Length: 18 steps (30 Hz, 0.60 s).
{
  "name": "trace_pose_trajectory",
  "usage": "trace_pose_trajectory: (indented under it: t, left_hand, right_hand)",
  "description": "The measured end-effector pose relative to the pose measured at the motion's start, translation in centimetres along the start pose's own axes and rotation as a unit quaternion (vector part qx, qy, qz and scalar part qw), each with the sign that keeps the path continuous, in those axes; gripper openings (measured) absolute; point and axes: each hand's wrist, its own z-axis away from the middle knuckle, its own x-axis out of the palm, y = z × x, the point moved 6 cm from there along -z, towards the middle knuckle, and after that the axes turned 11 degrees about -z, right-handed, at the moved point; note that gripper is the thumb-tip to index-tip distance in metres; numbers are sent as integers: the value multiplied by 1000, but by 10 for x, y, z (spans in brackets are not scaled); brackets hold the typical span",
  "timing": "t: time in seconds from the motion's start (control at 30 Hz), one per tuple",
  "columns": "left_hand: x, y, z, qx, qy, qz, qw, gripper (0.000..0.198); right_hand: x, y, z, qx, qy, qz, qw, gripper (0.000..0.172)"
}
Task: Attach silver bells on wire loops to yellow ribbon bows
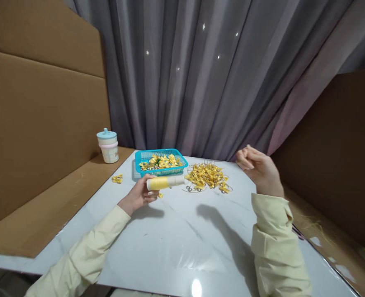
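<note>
My left hand (pixel 143 192) is wrapped round a spool of yellow thread (pixel 159 183), held sideways above the table with its pale, narrower end pointing right. A small yellow piece (pixel 160 195) shows just below it. My right hand (pixel 256 167) is raised at the right, thumb and fingertips pinched together; anything between them is too thin to make out. Between the hands lies a heap of yellow ribbon pieces (pixel 205 175) with thin wire loops and small silver bells (pixel 189 188). Behind the spool stands a blue basket (pixel 137 163) containing yellow ribbon pieces and silver bells.
A lidded cup (pixel 109 150) stands on cardboard (pixel 86 173) at the left. One yellow ribbon piece (pixel 117 178) lies apart on the white table (pixel 170 247). Cardboard walls rise on both sides, and a grey curtain (pixel 182 82) hangs behind. Scissor-like handles (pixel 297 232) lie by the right edge.
</note>
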Motion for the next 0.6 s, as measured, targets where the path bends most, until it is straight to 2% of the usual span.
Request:
trace_pose_trajectory:
  t: [0.13,0.3,0.4,0.6]
  left_hand:
    - [-9,6,-2,16,24,46,999,18]
    - [-24,11,-3,34,55,114,991,18]
    - [-31,13,-3,52,74,147,985,22]
    - [-35,18,-1,74,90,180,977,21]
  right_hand:
    - [-27,-37,14,-69,68,-9,995,38]
    - [-62,-73,38,-172,155,-13,973,45]
    - [-74,-88,51,-209,186,-20,960,48]
    - [-88,-103,76,-239,268,-64,931,52]
